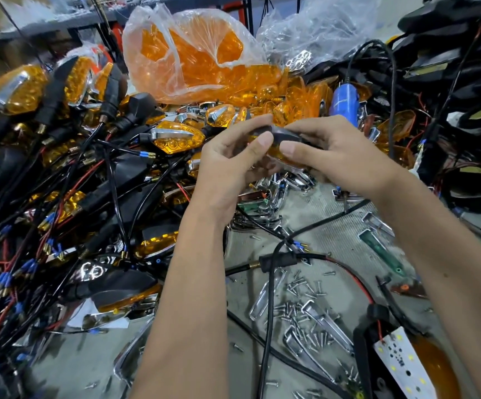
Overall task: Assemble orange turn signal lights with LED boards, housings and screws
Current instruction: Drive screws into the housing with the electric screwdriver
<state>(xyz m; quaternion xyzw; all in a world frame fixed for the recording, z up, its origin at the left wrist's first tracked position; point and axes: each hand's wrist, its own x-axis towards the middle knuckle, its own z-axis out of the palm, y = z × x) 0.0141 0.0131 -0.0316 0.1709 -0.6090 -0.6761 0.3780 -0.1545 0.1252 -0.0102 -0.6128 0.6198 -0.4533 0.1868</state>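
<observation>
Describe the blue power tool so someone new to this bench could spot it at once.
Start at the big clear plastic bag of orange lenses at the top centre. Go right and down, just above the right hand: the blue power tool stands nearly upright among loose orange lenses, a black cable running from its top. Nothing else that large is solid blue.

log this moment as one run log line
step: joining housing and lens | left hand: grips turn signal light | right hand: grips same light | loose screws: on bench, untouched
</observation>
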